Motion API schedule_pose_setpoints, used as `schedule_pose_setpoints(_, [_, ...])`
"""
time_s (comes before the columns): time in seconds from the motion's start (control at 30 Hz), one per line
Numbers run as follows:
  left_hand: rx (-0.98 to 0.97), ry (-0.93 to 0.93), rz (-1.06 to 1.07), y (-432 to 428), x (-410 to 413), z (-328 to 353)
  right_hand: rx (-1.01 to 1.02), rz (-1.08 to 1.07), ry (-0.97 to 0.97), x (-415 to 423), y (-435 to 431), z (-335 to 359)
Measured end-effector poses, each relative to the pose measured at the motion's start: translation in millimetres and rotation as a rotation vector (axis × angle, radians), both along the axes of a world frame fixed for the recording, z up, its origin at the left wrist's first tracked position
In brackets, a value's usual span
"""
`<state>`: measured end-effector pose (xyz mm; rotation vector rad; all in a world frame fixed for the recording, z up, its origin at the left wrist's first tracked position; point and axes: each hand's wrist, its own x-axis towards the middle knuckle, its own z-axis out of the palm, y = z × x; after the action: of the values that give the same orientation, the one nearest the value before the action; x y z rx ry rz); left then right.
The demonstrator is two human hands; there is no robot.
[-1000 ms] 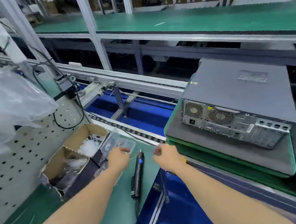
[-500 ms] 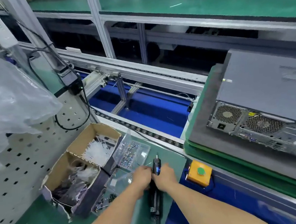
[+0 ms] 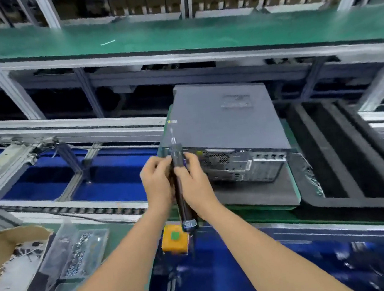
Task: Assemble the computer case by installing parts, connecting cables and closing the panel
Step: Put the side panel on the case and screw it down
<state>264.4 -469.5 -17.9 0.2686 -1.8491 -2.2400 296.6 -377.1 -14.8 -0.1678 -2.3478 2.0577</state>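
A grey computer case (image 3: 226, 120) lies flat on a dark foam pad (image 3: 257, 193) on the conveyor, its rear ports and fan grilles facing me, its top panel closed. Both my hands hold a black electric screwdriver (image 3: 181, 189) upright in front of the case's left rear corner, bit tip pointing up and away. My left hand (image 3: 157, 182) grips the tool's upper body from the left. My right hand (image 3: 195, 183) grips it from the right. The tool's cable hangs down below my wrists.
A yellow box with a green button (image 3: 174, 240) sits at the bench edge under the tool. Clear trays of screws (image 3: 79, 252) and a cardboard box (image 3: 10, 256) stand at lower left. Black foam trays (image 3: 343, 153) lie right of the case. A green shelf (image 3: 174, 35) runs behind.
Both hands took the screwdriver off the bench beside the screw trays and lifted it up and right toward the case's rear. My view swung right, centring on the case.
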Motion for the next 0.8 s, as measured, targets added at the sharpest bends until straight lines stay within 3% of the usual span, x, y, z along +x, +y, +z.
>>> schedule_pose_setpoints(0.2, [-0.085,0.133,-0.268,202,-6,44,-0.127,-0.252,0.130,3,197,44])
schedule_pose_setpoints(0.4, [-0.217,0.083,-0.583,358,3,11,-0.116,-0.385,0.017,11,379,7])
schedule_pose_setpoints(0.67, [-0.607,-0.062,-0.656,416,-21,-72,-0.214,-0.442,-0.167,13,478,-74])
schedule_pose_setpoints(0.8, [-0.930,0.056,-0.591,417,-40,-103,-0.257,-0.406,-0.157,1,489,-100])
